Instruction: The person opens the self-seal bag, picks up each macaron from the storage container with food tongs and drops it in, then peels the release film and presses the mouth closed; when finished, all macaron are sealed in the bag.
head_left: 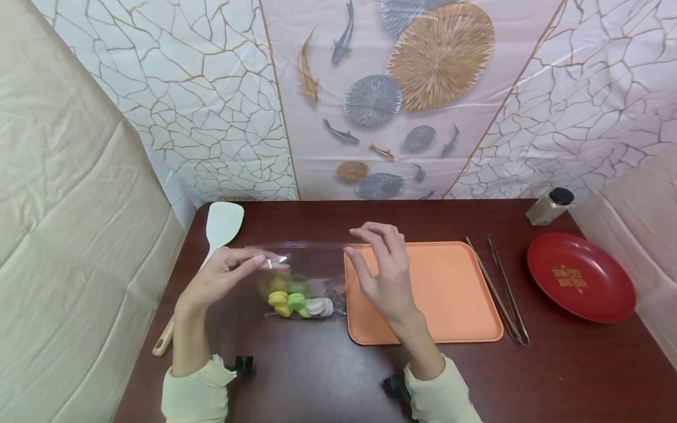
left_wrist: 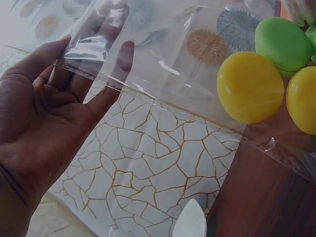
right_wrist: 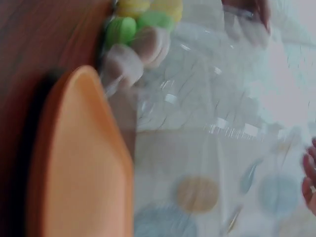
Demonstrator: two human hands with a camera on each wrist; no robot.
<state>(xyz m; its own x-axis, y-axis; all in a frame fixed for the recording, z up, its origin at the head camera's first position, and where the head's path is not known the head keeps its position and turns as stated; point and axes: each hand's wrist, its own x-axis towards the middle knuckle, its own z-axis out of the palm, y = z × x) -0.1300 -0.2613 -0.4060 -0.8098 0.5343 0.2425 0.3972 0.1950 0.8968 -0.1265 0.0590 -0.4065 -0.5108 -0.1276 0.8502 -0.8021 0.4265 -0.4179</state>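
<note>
A clear plastic bag [head_left: 312,264] holds several macarons [head_left: 296,299] in yellow, green and white, gathered along its bottom. My left hand [head_left: 227,273] pinches the bag's left upper side between thumb and fingers; in the left wrist view, fingers of the left hand [left_wrist: 59,94] show through the film. At the bag's upper right, my right hand [head_left: 383,270] has its thumb and fingers spread apart, with a gap between their tips. The right wrist view catches only part of that right hand [right_wrist: 310,173] at its edge, beside the blurred bag [right_wrist: 197,98].
An orange tray [head_left: 449,294] lies under and beyond the right hand. Metal tongs [head_left: 510,299] lie along its right side, then a red plate [head_left: 582,279] and a black-capped jar [head_left: 550,207]. A white spatula [head_left: 224,223] with a wooden handle lies behind the left arm.
</note>
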